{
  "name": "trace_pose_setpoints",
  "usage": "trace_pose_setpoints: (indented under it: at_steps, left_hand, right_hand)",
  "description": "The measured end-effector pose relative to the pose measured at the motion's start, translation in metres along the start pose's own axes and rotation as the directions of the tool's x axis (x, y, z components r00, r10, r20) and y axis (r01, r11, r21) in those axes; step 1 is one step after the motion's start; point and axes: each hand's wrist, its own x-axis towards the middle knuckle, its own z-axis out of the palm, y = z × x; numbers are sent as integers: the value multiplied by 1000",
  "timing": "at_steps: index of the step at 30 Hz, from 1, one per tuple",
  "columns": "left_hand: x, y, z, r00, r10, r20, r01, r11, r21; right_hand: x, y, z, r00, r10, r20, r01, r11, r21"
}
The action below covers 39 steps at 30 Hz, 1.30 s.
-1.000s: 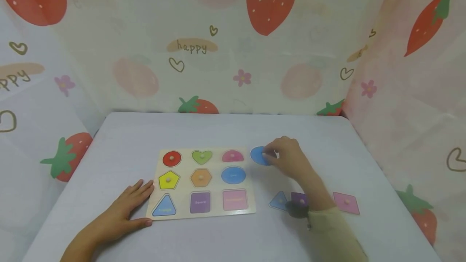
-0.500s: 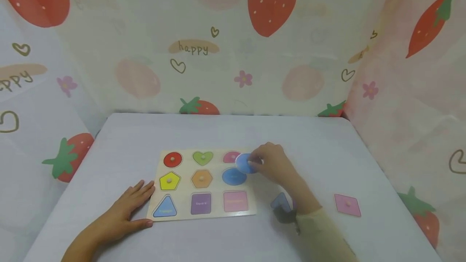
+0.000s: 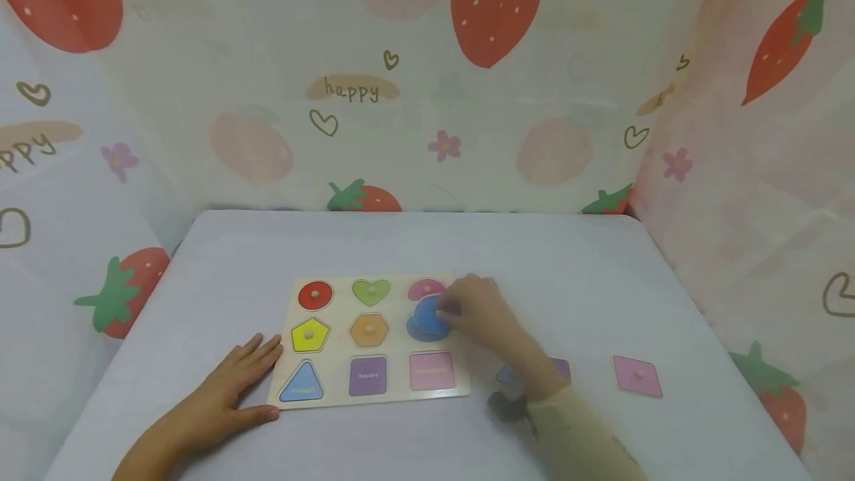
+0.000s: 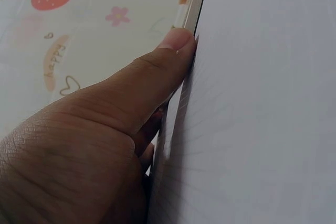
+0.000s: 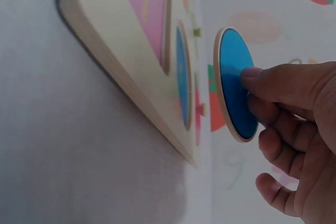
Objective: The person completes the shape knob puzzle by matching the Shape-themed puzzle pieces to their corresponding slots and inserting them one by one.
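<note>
Right hand (image 3: pixel 479 312) pinches oval (image 3: pixel 429 315); board (image 3: pixel 341 314) reads "Square", probably "Triangle"; backdrop (image 3: pixel 401 121), "happy".

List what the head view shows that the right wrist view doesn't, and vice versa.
Only the head view: the left hand at the edge of the puzzle board, the triangle recess, the purple square recess and the loose pink piece.

Only the right wrist view: the little fingertip of the right hand, and an open gap between the blue oval piece and the board.

Both: the right hand pinching that piece, the oval recess and the pink rectangle recess.
</note>
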Motion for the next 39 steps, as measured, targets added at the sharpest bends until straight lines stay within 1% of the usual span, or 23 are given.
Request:
trace_pose_setpoints:
  at_steps: [6, 9, 12, 16, 19, 26, 31, 39]
  left_hand:
    - [1, 2, -3, 1000, -12, 14, 13, 1000, -19]
    - [1, 2, -3, 1000, -8, 12, 8, 1000, -14]
    - [1, 1, -2, 1000, -4, 11, 4, 1000, -9]
    - [1, -1, -1, 1000, -11, 21, 11, 1000, -10]
    - [1, -2, -1, 1000, -14, 21, 14, 1000, -14]
    - [0, 2, -3, 1000, -7, 20, 7, 1000, -20]
    - [1, 1, -1, 1000, -14, 26, 15, 999, -35]
    - [2, 0, 0, 1000, -6, 16, 7, 1000, -25]
  right_hand:
    - [0, -2, 11, 998, 60, 34, -61, 998, 28]
    - [0, -3, 14, 995, 81, 56, -84, 995, 57]
    - [1, -2, 17, 992, 94, 80, -99, 993, 60]
    - [1, -2, 21, 990, 102, 97, -106, 993, 47]
    - [1, -2, 21, 991, 93, 92, -99, 993, 57]
    - [2, -1, 23, 990, 85, 111, -94, 992, 82]
    - [1, 0, 26, 987, 89, 132, -100, 992, 81]
    - [-2, -1, 25, 989, 87, 121, -98, 991, 86]
